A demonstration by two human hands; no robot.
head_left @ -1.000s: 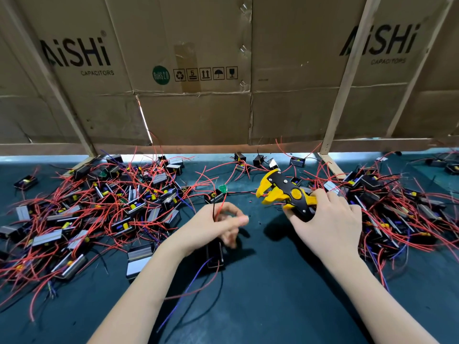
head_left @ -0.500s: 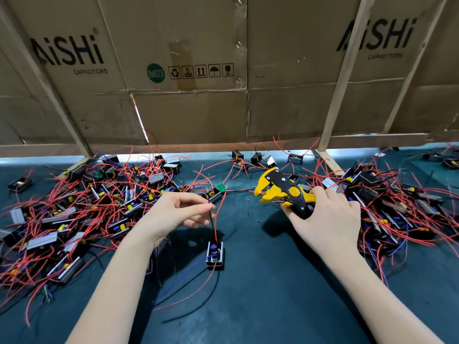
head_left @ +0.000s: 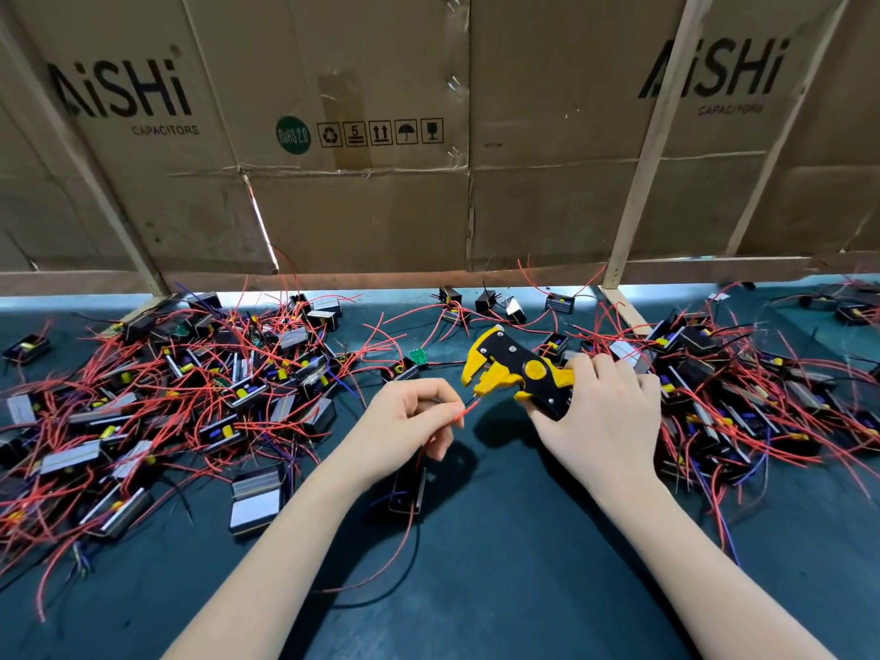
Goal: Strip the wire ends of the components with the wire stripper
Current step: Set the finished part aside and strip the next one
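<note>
My right hand (head_left: 602, 421) grips the handles of a yellow and black wire stripper (head_left: 512, 371), whose jaws point left. My left hand (head_left: 405, 423) pinches a thin red wire (head_left: 469, 408) between thumb and fingers, and the wire's tip sits at the stripper's lower jaw. That wire runs down to a small black component (head_left: 407, 490) lying on the dark green mat below my left hand, partly hidden by my fingers. More red and black leads trail from it toward me.
A large pile of black components with red wires (head_left: 181, 397) covers the mat on the left; another pile (head_left: 743, 388) lies on the right. A cardboard wall (head_left: 381, 192) with wooden slats stands behind. A few loose components (head_left: 485, 302) sit at the back.
My left hand has moved right and lifted the red wire's end up to the stripper's jaws. The stripper in my right hand has come slightly lower and toward the wire.
</note>
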